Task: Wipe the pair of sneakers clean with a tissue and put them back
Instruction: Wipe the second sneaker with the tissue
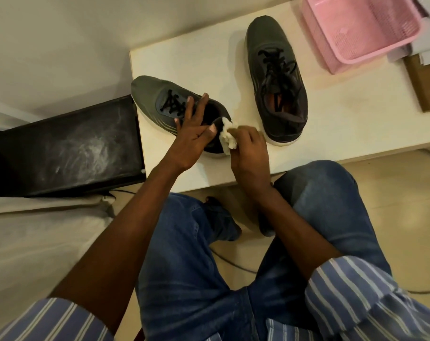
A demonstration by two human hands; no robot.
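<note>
Sneakers sit on the white table [332,134]: near sneaker [150,94] at frame centre-left, other sneaker [275,77] upper centre-right. Left hand [191,134] steadies the near one w/ straight fingers over its opening; right hand [248,148] clutches a crumpled tissue [227,136] against its heel. Pink basket [361,28] upper right (no readable brand or writing anywhere).

The left hand [191,134] hides the near sneaker's [157,99] heel opening.
</note>
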